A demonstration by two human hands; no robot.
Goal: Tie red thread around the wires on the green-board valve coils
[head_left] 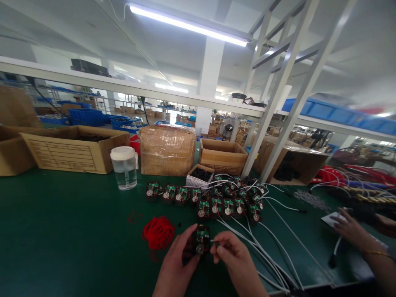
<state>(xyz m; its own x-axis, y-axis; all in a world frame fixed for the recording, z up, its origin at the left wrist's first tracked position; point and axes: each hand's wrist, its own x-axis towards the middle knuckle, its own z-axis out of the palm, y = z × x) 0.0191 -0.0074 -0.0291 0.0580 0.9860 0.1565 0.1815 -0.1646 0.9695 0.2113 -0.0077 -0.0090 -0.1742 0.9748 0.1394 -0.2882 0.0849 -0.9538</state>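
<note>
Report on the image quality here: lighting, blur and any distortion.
Head view: the ceiling tube light is blown out to white; head view, right edge: the co-worker's hand looks smeared; head view, upper right: the metal posts lean and stretch, probably wide-angle distortion; head view, lower middle: the held circuit module is clearer, though fine detail is soft.

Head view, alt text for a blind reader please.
Left hand holds a dark unit with a green circuit board; right hand pinches a small dark piece beside it. Similar units, red wires and white cables lie on a green table.
</note>
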